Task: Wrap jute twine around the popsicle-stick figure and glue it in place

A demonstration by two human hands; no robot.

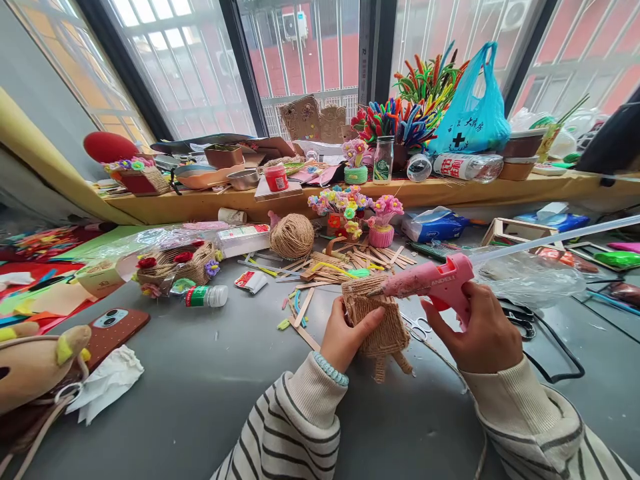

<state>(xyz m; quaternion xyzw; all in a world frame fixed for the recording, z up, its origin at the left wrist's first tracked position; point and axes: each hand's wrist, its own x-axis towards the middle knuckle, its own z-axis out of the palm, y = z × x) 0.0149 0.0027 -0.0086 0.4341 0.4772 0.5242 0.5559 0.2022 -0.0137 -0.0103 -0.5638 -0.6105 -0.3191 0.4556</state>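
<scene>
My left hand point(350, 330) grips a small boxy craft piece point(383, 328) wrapped in brown twine, thumb across its front face; short twine-covered legs stick out below it. In my right hand point(487, 333) is a pink hot glue gun point(445, 279), its fingers wrapped round the handle. The gun's nozzle points left and lies at the upper edge of the twine piece; whether it touches cannot be told. A long clear glue stick point(555, 239) sticks out of the gun's back. Scissors point(419, 327) lie partly hidden behind the twine piece.
Behind the hands lie wooden craft sticks point(377, 257) and a ball of twine point(292, 236). A twine basket with flowers point(175, 263), a small bottle point(207, 296) and a phone point(120, 327) are at left. A black cable point(565, 353) curls at right.
</scene>
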